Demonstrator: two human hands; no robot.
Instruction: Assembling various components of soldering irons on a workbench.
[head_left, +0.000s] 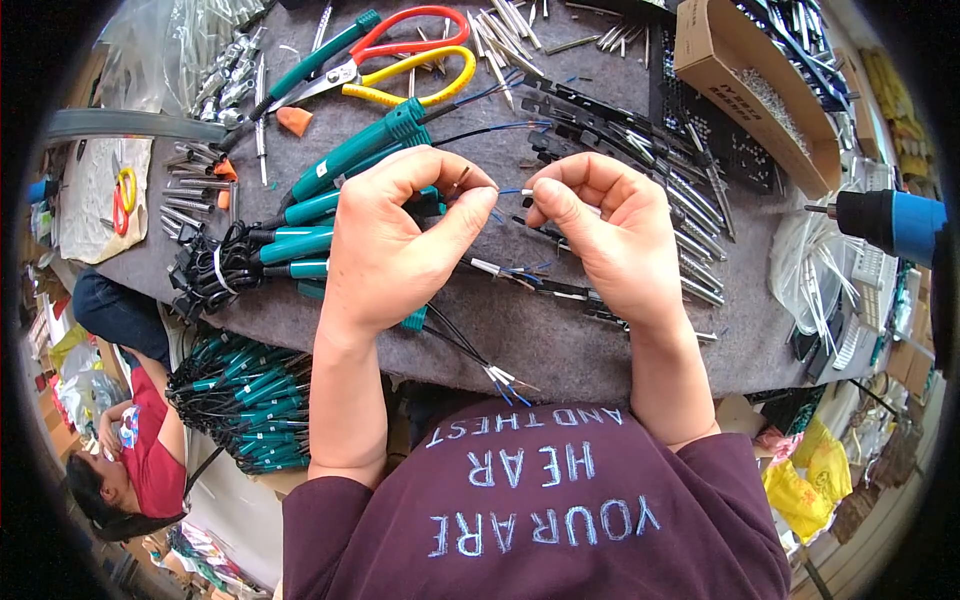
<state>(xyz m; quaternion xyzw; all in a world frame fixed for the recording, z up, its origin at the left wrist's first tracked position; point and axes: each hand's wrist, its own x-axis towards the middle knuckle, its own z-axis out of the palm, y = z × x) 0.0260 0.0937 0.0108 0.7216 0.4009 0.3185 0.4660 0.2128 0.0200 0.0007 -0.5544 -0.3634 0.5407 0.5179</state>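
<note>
Over the grey work mat (440, 345) my two hands face each other. My left hand (400, 235) is closed, its thumb and forefinger pinching a thin blue wire (511, 191). Across a short gap, my right hand (615, 225) pinches a small white sleeve (528, 192) where the wire meets it. How far the wire runs inside the sleeve is hidden. Teal plastic tool handles (345, 165) with black cords lie beside and under my left hand. Near my right hand lie metal rods (690, 225) with black parts and wire ends. More stripped wire ends (505, 380) stick out below my left wrist.
Scissors (410, 55) with red and yellow handles lie at the far side. A cardboard box (755, 85) of small metal pieces and a blue power driver (890, 222) stand right. Bundled teal handles (250, 400) sit lower left, near another person (140, 440).
</note>
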